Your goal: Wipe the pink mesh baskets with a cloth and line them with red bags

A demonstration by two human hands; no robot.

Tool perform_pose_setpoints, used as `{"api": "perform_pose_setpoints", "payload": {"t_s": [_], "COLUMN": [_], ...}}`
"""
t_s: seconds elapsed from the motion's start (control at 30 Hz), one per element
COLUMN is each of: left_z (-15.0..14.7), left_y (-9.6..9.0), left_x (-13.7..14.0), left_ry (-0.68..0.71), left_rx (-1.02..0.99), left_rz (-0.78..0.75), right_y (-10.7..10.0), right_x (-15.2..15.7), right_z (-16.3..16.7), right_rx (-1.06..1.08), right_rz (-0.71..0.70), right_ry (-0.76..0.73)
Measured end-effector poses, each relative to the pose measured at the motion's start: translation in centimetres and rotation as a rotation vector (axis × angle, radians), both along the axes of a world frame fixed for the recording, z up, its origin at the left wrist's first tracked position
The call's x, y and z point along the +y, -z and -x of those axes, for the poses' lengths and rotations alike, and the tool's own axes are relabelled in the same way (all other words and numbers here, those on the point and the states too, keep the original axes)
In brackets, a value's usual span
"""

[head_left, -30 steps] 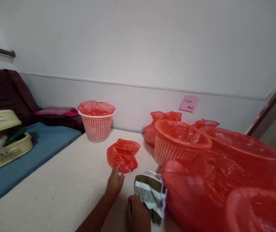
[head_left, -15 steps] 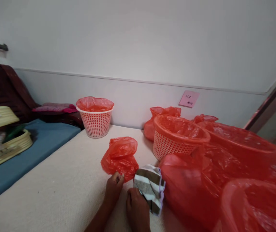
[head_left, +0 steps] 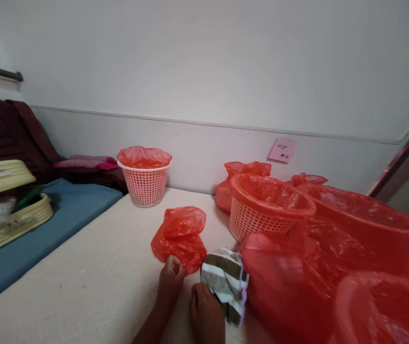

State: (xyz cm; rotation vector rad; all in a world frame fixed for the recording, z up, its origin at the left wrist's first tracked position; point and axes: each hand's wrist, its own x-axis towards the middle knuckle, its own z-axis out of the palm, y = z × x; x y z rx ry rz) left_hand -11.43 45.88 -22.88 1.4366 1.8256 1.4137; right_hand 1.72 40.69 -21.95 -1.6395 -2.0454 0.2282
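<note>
A crumpled red plastic bag [head_left: 181, 234] lies on the pale cloth-covered surface in front of me. My left hand [head_left: 170, 278] is at its near edge, thumb and fingers bent into a pinch on the plastic. To the right of the bag is a cloth [head_left: 225, 279] with brown, grey and white stripes and a purple stitched edge. My right hand [head_left: 206, 308] is closed at the cloth's near left side, its fingertips turned under and hidden. Both hands rest low, close together.
A white lattice basket [head_left: 145, 186] lined with red plastic stands at the back left. On the right are another lined basket [head_left: 251, 217], bulging red bags [head_left: 269, 272] and a red tub [head_left: 348, 296]. Yellow containers [head_left: 4, 179] sit on a blue mat [head_left: 82, 203]. A pink note [head_left: 282, 149] is on the wall.
The whole view has shifted a little, so things appear slightly farther right and lower. My hands keep nearly the same places at the bag and the cloth.
</note>
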Motion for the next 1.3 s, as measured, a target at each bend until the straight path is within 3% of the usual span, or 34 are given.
{"api": "perform_pose_setpoints", "payload": {"t_s": [0.23, 0.5, 0.97, 1.3], "left_z": [0.3, 0.5, 1.0, 0.9], "left_y": [-0.5, -0.7, -0.8, -0.6], "left_x": [-0.2, -0.4, -0.4, -0.4], "left_ry": [0.100, 0.180, 0.225, 0.224], "left_rx": [-0.001, 0.018, -0.022, -0.046], "left_rz": [0.047, 0.058, 0.167, 0.139], "right_y": [0.7, 0.0, 0.9, 0.5], "right_x": [0.2, -0.1, 0.1, 0.0], "right_z": [0.1, 0.3, 0.5, 0.5], "right_rx": [-0.002, 0.032, 0.070, 0.080], "right_rz": [0.002, -0.007, -0.066, -0.067], "right_ry": [0.008, 0.017, 0.076, 0.078]}}
